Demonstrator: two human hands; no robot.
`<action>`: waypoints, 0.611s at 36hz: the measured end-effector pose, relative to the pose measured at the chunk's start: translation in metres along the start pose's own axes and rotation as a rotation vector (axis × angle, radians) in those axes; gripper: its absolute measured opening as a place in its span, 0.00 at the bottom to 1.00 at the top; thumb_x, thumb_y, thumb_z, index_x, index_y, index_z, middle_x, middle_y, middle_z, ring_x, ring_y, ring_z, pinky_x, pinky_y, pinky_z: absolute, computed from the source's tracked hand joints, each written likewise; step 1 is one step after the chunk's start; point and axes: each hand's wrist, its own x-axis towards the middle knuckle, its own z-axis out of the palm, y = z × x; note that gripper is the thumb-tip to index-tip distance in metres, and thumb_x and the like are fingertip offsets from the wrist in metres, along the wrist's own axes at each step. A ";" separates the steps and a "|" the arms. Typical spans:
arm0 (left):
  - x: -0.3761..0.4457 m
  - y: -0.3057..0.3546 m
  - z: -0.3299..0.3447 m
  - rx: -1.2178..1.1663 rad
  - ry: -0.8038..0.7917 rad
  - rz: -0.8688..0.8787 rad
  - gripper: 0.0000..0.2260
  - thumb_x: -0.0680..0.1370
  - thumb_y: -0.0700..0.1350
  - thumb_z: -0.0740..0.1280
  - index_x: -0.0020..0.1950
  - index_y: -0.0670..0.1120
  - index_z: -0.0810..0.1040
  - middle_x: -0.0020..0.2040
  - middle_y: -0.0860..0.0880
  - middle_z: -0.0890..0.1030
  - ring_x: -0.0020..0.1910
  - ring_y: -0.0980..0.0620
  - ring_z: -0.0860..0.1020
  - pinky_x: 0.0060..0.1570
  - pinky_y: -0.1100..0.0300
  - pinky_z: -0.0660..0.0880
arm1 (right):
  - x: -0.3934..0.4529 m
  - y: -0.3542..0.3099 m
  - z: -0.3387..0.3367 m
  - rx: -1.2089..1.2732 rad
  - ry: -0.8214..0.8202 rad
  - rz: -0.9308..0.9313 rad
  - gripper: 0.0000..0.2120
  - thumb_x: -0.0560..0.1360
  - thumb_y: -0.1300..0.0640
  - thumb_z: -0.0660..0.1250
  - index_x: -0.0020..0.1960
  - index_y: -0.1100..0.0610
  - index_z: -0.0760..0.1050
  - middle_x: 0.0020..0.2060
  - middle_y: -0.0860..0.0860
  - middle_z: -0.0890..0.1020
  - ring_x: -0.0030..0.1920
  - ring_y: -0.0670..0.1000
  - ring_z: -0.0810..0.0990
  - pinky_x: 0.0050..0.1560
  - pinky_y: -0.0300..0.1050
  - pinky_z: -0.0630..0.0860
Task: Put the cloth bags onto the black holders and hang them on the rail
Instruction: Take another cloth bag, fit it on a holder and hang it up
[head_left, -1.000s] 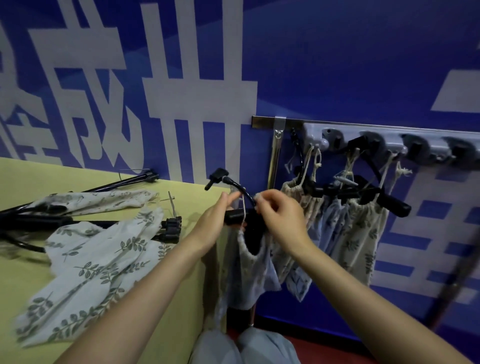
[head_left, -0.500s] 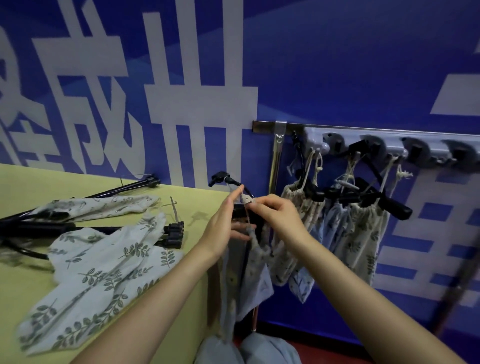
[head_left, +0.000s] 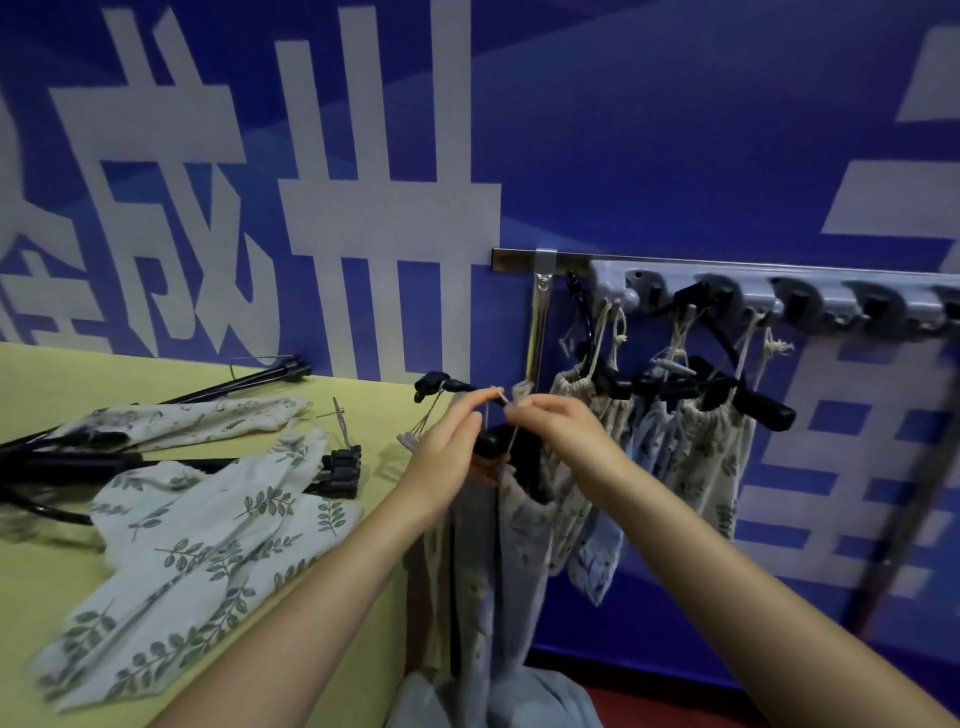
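A leaf-print cloth bag (head_left: 514, 540) hangs on a black holder (head_left: 491, 444) just off the table's right edge, its hook (head_left: 434, 383) pointing up-left. My left hand (head_left: 449, 447) and my right hand (head_left: 550, 431) meet above the holder, both pinching the bag's pale drawstring (head_left: 506, 402). To the right, a metal rail (head_left: 727, 260) with grey hooks (head_left: 763, 301) carries several bags (head_left: 711, 462) on black holders (head_left: 748, 402).
The yellow table (head_left: 52, 571) holds loose leaf-print bags (head_left: 197, 551), a second bag (head_left: 182, 421) and spare black holders (head_left: 337, 467). A steel bracket (head_left: 540, 317) drops from the rail's left end. A dark pole (head_left: 904, 499) leans at the right.
The holder with its bag has dropped slightly while both hands rose above it; my fingers now pinch the drawstring, pulling it upward, instead of gripping the bag's mouth.
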 end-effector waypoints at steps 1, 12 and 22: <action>0.000 0.000 0.002 -0.002 0.003 -0.012 0.15 0.78 0.55 0.54 0.57 0.69 0.76 0.64 0.56 0.77 0.64 0.50 0.75 0.63 0.42 0.72 | 0.000 -0.001 -0.002 0.003 0.025 0.016 0.07 0.78 0.60 0.64 0.43 0.61 0.76 0.36 0.54 0.77 0.34 0.45 0.77 0.33 0.29 0.72; -0.001 0.011 0.006 -0.455 0.212 -0.259 0.08 0.79 0.42 0.65 0.43 0.40 0.79 0.39 0.42 0.82 0.37 0.45 0.82 0.31 0.61 0.79 | -0.007 -0.012 -0.024 0.466 0.029 0.009 0.09 0.77 0.60 0.59 0.38 0.59 0.70 0.23 0.46 0.64 0.24 0.44 0.64 0.35 0.40 0.63; -0.011 0.056 0.013 -0.078 0.280 0.314 0.08 0.80 0.41 0.63 0.46 0.53 0.76 0.41 0.47 0.80 0.39 0.51 0.80 0.32 0.58 0.79 | -0.040 -0.048 -0.060 0.144 0.041 -0.046 0.10 0.79 0.65 0.59 0.42 0.64 0.76 0.26 0.50 0.68 0.25 0.44 0.64 0.25 0.34 0.59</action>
